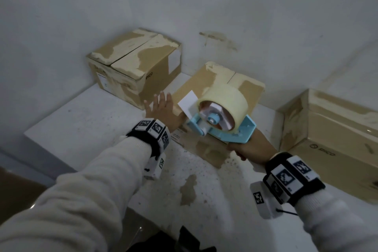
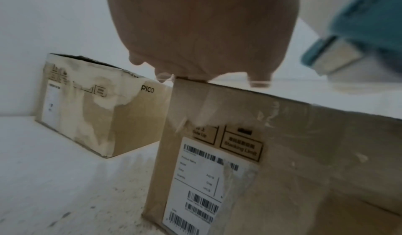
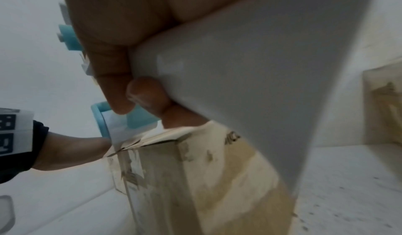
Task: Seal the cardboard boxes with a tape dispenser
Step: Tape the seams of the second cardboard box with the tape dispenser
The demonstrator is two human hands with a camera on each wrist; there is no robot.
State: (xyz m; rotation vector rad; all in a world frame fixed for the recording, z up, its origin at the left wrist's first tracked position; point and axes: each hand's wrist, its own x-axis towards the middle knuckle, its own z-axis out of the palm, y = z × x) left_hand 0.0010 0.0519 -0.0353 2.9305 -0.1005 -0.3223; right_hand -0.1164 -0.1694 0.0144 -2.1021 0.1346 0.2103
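Note:
A cardboard box (image 1: 243, 88) with old tape marks stands in the middle of the white table (image 1: 86, 120). My left hand (image 1: 161, 108) lies flat on its top left corner with the fingers straight. My right hand (image 1: 251, 149) grips the handle of a light blue tape dispenser (image 1: 225, 120) carrying a wide roll of pale tape, held over the box's near edge. In the left wrist view the palm (image 2: 200, 32) presses on the box's corner above its barcode label (image 2: 202, 187). In the right wrist view my fingers (image 3: 113, 77) curl round the grey handle (image 3: 250, 84).
A second box (image 1: 135, 67) marked PICO stands at the back left against the wall. A third, larger box (image 1: 331, 141) sits at the right. The white wall closes in behind. The table's near part is stained and speckled.

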